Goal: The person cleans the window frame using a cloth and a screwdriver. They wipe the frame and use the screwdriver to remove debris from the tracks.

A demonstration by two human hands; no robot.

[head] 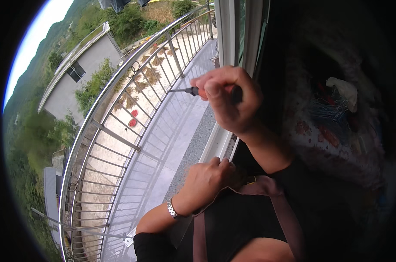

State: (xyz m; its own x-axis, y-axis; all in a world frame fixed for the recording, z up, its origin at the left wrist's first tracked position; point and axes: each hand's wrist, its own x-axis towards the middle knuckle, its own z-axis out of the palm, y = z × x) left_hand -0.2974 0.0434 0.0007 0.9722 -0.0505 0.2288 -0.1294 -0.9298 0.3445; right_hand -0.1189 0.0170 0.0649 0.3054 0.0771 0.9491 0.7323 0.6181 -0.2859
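Observation:
My right hand [234, 101] is closed around the red and black handle of a screwdriver [192, 91]. The screwdriver's thin shaft points left, over the balcony floor and towards the metal railing. Lower down, my left hand [206, 183] has its fingers curled at the white window track [214, 145], with a metal bracelet [171, 209] on the wrist. Whether those fingers grip something is hidden from view. Just above my right hand stands the white window frame [226, 32]. A brownish apron [266, 186] hangs over my dark shirt.
A curved metal railing [98, 122] borders the tiled balcony floor [152, 163]. Beyond it lies a lower yard [100, 163] with dried plant bundles [152, 75] and red round items [133, 118]. A metal rod [86, 230] crosses the railing. On the dark right side lies tangled blue stringy material [329, 106].

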